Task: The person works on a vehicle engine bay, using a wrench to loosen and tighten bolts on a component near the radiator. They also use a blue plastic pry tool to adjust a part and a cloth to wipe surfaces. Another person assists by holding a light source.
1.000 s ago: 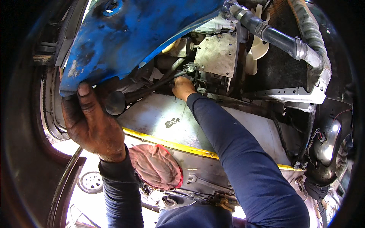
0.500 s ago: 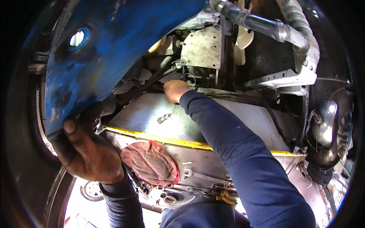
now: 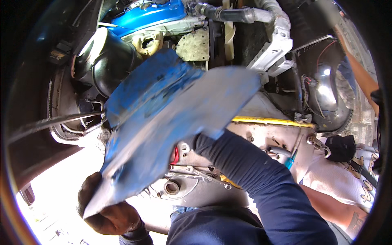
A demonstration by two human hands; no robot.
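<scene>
A large bent sheet-metal panel [image 3: 151,139], painted blue with worn grey patches, is tilted over the front of an open engine bay. My left hand [image 3: 108,214] is closed around its near lower corner, with fingers on both sides of the edge. My right arm [image 3: 245,163] reaches up to the panel's right-hand edge. The panel covers my right hand, so I cannot tell its grip. Under the panel's near edge shows a bit of red cloth [image 3: 174,156]. Beside it lie several wrenches [image 3: 208,175] and a metal ring [image 3: 171,187] on the front ledge.
Behind the panel are a bright blue engine cover [image 3: 149,18], a black round housing [image 3: 112,61] and a pipe with a dark hose [image 3: 232,14]. A yellow-edged bar [image 3: 273,121] crosses the front. At right are a blue-handled tool [image 3: 290,160] and another person's arm [image 3: 332,204].
The blue panel has come down and toward me, tilting over and uncovering the engine. My left hand has moved lower with it. My right hand has drawn back from the engine bay behind the panel.
</scene>
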